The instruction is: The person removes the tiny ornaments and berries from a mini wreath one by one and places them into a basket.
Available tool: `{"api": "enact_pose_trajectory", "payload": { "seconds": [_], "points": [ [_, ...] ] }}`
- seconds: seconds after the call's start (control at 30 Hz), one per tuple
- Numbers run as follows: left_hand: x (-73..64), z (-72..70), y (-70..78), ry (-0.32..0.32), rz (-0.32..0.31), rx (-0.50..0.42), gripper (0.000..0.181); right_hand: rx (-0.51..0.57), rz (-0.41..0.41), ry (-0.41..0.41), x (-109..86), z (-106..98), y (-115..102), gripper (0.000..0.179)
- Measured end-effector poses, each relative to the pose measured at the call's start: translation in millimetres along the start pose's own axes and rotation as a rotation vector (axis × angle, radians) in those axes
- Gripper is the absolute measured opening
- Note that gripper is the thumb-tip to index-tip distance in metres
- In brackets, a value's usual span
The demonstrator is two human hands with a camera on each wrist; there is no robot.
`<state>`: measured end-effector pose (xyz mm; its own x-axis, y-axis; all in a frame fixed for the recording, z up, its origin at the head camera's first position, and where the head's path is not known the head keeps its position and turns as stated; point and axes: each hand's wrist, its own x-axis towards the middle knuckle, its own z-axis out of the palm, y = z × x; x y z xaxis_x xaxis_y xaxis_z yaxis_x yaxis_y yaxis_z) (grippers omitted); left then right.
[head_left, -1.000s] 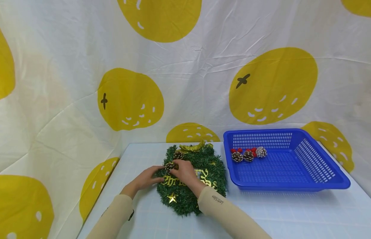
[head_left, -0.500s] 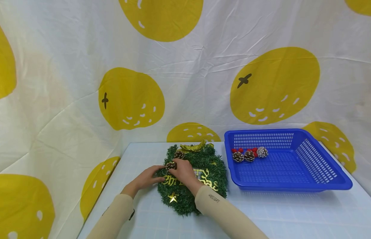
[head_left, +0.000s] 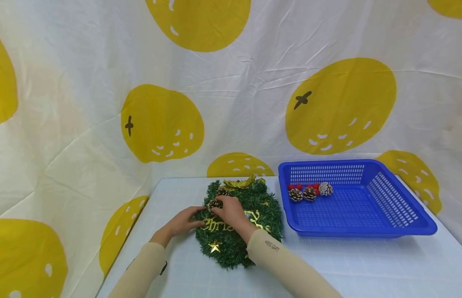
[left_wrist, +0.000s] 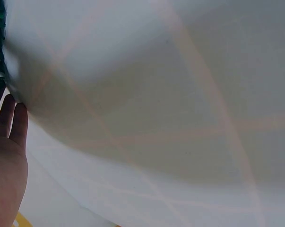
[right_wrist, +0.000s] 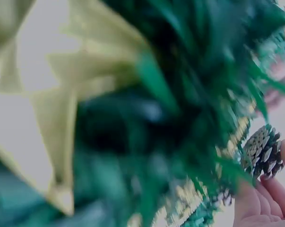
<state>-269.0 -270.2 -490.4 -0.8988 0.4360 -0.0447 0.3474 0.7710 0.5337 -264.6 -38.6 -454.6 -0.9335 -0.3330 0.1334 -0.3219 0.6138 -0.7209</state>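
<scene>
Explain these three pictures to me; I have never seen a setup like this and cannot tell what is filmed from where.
No machine here: a person works with two bare hands, wearing three cameras. The wide picture comes from the head camera, looking down at a table. On it lie a green wreath and a blue basket holding three pine cones and some red berries. The right hand pinches a pine cone at the wreath; the left hand rests on the wreath's edge. The other two pictures come from wrist cameras: the left one shows mostly table and a palm, the right one blurred greenery and the held cone.
</scene>
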Motion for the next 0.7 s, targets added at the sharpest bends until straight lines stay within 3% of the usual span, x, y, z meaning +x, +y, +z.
{"api": "enact_pose_trajectory", "payload": {
  "seconds": [0.33, 0.7],
  "points": [
    [0.4, -1.7, -0.1, -0.004, 0.017, 0.002, 0.061, 0.027, -0.008, 0.014, 5.2, -37.3, -8.5, 0.047],
    [-0.9, -1.8, 0.1, -0.010, 0.012, 0.009, 0.061, 0.039, 0.044, 0.058, 18.4, -76.6, -6.9, 0.050]
  ]
}}
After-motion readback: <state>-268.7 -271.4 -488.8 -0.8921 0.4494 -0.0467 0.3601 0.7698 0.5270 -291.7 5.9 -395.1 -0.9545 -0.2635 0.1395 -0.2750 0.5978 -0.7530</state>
